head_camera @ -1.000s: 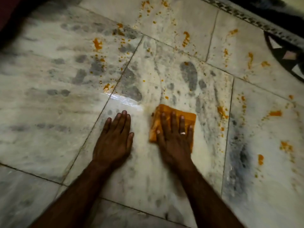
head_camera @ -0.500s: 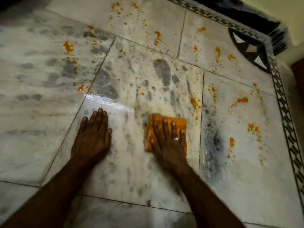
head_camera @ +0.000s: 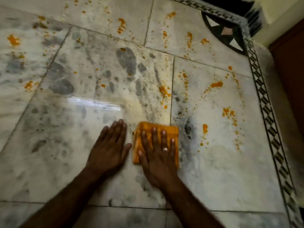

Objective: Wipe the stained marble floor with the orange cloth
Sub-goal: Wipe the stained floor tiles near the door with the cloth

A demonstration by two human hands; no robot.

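A folded orange cloth (head_camera: 172, 130) lies flat on the white marble floor (head_camera: 82, 145), across a tile joint. My right hand (head_camera: 158, 155) presses down on the cloth with fingers spread; a ring is on one finger. My left hand (head_camera: 110, 148) rests flat on the bare floor just left of the cloth, fingers together, holding nothing. Orange stains (head_camera: 215, 84) and splatters dot the tiles ahead and to the right. A smeared pale streak runs from the cloth up the tile.
A patterned dark border strip (head_camera: 266, 102) runs along the right side of the floor, with a dark triangular inlay (head_camera: 227, 32) in the far corner. A brown surface (head_camera: 289, 71) stands beyond the border at right. Grey marks mottle the tiles.
The cloth under my right hand has slid to the right, reaching the tile joint. My left hand now lies closer beside it. The view has shifted right toward the border.
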